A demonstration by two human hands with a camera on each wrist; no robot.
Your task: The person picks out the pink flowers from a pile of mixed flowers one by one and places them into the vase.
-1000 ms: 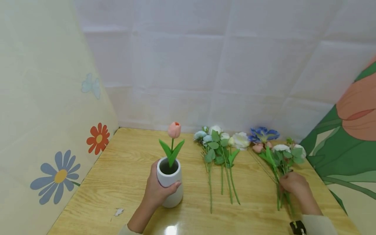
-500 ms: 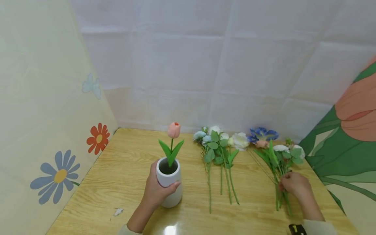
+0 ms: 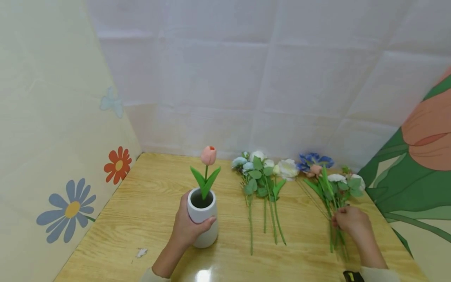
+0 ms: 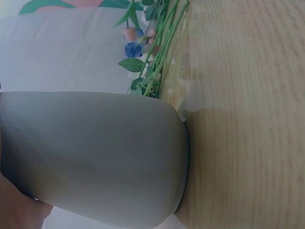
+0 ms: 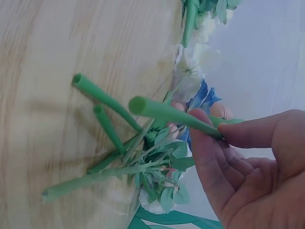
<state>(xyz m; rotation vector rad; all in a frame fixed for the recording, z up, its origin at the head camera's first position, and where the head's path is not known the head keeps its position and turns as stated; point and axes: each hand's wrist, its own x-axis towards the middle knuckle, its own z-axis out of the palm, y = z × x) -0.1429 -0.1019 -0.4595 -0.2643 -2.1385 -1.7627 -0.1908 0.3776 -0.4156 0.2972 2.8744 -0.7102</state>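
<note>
My left hand [image 3: 190, 225] grips a white vase [image 3: 208, 237] that stands upright on the table, thumb across its front. One pink tulip [image 3: 208, 156] rises from the vase mouth. At the right, my right hand [image 3: 353, 220] is over a loose bunch of artificial flowers. In the right wrist view its thumb and forefinger [image 5: 202, 131] pinch the green stem of a pink tulip [image 5: 167, 114], raised above the other stems. White flowers [image 3: 337, 178] with green leaves lie just beyond that hand. The vase's lower body [image 4: 105, 157] fills much of the left wrist view.
Between the hands lies another group of pale blue and white flowers [image 3: 258, 172], their stems toward me. A large white flower [image 3: 289, 168] and a blue flower [image 3: 314, 161] lie near the back wall. A torn white patch [image 3: 141, 253] marks the wooden table [image 3: 155, 188] at left.
My right hand has shifted slightly left with the pinched tulip stem, and the pink blooms and leaves nearby have moved a little. My left hand and the vase stay in place.
</note>
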